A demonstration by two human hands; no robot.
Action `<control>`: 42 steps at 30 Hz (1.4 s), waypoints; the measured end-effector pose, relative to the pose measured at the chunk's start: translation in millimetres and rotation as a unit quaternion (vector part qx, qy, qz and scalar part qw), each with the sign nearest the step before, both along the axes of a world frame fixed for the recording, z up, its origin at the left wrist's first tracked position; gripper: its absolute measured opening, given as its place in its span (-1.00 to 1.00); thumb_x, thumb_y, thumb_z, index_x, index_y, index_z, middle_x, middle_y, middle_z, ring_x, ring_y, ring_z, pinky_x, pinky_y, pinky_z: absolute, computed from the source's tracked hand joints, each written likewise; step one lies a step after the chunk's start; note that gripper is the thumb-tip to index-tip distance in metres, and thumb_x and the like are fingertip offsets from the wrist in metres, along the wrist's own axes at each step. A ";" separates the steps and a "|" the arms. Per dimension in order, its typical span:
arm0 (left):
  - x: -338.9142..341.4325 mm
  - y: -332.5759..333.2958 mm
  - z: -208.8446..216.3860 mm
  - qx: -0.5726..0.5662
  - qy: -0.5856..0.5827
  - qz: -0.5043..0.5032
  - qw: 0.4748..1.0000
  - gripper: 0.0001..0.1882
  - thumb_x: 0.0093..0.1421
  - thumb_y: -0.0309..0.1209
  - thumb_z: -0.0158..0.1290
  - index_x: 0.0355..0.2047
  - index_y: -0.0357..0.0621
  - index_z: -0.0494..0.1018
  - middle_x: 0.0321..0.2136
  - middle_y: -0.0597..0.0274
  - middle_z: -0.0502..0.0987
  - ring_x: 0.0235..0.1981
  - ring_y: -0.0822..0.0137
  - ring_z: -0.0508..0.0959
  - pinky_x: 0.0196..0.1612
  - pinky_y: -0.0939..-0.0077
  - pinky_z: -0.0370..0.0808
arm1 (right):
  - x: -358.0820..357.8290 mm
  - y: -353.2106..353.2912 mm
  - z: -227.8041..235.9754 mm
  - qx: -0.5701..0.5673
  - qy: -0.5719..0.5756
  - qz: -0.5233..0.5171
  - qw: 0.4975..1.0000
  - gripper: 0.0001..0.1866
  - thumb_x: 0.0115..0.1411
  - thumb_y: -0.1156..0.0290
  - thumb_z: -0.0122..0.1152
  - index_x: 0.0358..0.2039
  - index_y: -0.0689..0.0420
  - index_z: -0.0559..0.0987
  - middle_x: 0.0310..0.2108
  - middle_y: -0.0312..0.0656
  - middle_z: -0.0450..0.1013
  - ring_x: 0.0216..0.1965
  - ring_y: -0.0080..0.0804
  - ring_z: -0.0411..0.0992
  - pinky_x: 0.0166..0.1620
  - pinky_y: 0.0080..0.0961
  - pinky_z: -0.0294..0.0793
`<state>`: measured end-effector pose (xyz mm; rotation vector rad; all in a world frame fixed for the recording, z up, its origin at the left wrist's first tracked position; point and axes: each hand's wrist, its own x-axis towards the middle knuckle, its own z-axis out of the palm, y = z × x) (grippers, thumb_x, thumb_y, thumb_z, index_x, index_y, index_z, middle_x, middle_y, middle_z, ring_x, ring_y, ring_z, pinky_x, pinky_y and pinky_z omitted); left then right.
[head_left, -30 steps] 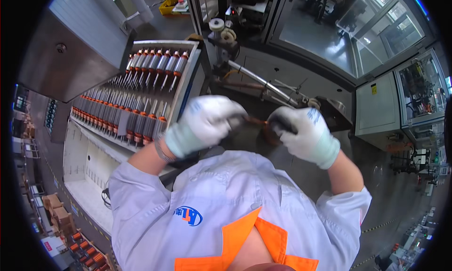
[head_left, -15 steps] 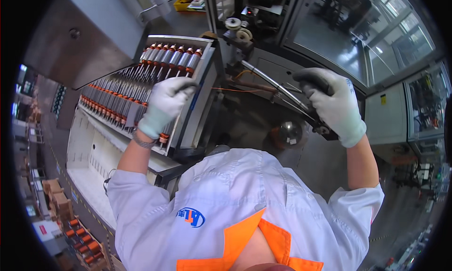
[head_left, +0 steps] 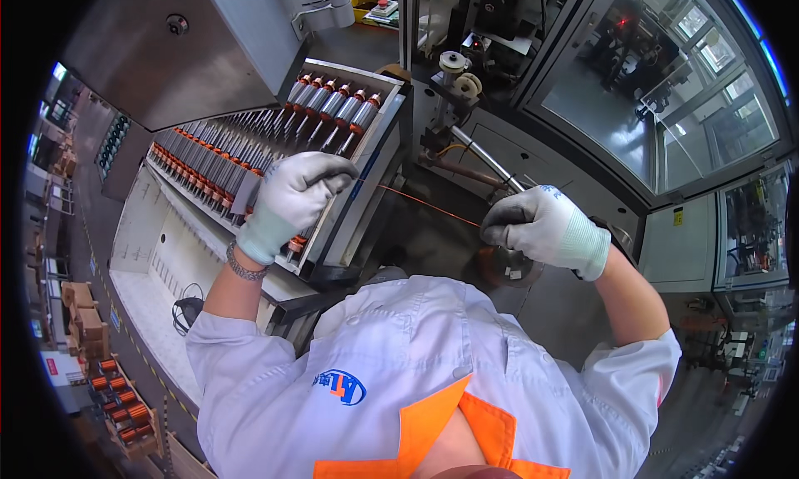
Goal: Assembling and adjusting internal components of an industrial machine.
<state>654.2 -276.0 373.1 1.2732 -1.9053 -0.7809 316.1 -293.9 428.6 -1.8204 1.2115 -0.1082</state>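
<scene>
A thin copper-coloured wire (head_left: 429,205) runs between my two gloved hands, sloping down slightly to the right. My left hand (head_left: 291,198) is closed in a pinch at its left end, above the edge of a rack of motor rotors (head_left: 337,109). These have metal shafts and orange-red parts and lie in slanted rows. With dark-tipped fingers curled together, my right hand (head_left: 545,228) grips the wire's right end. Just beyond that hand a shiny metal rod (head_left: 487,158) slopes up toward the machine; the hand covers its lower end.
White guide pulleys (head_left: 454,61) stand on the machine ahead, beside a glass-panelled enclosure (head_left: 616,88). A grey metal cabinet (head_left: 179,42) overhangs the rack at upper left. Below my right hand, a rounded, shiny spool-like object (head_left: 503,267) sits low down, partly hidden.
My right hand has come down and left, off the lower end of the rod, and is now closed on the wire. My left hand stays pinched, a little lower in view.
</scene>
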 end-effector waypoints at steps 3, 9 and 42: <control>22.4 -6.8 -17.9 0.038 0.067 0.029 0.997 -0.78 0.24 -0.59 0.07 -0.11 -0.33 0.57 -0.28 0.14 0.63 -0.22 0.36 0.61 -0.08 0.54 0.52 | -11.3 -12.5 2.1 0.019 -0.016 0.015 1.000 -0.82 0.14 0.42 0.27 -0.30 0.26 0.65 -0.55 -0.32 0.52 -0.46 -0.63 0.44 -0.31 -0.58 0.48; 14.1 3.8 -25.4 -0.075 -0.272 0.172 0.944 -0.60 0.27 -0.41 -0.02 0.12 -0.08 0.47 0.05 -0.06 0.51 0.06 -0.02 0.53 0.08 0.23 0.50 | -3.7 -29.0 6.4 0.167 -0.156 -0.114 0.967 -0.83 0.15 0.43 0.28 -0.28 0.25 0.65 -0.45 -0.32 0.57 -0.51 -0.69 0.44 -0.48 -0.71 0.41; -93.2 -11.8 19.4 -0.429 -0.063 -0.014 0.901 -0.47 -0.12 -0.30 0.35 -0.07 -0.10 0.59 -0.33 0.16 0.50 -0.23 0.07 0.55 -0.10 0.17 0.47 | 39.2 -1.1 -26.3 0.247 -0.509 -0.199 0.800 -0.77 0.34 0.47 0.06 -0.04 0.27 0.48 -0.14 -0.12 0.52 -0.06 -0.34 0.51 0.16 -0.33 0.45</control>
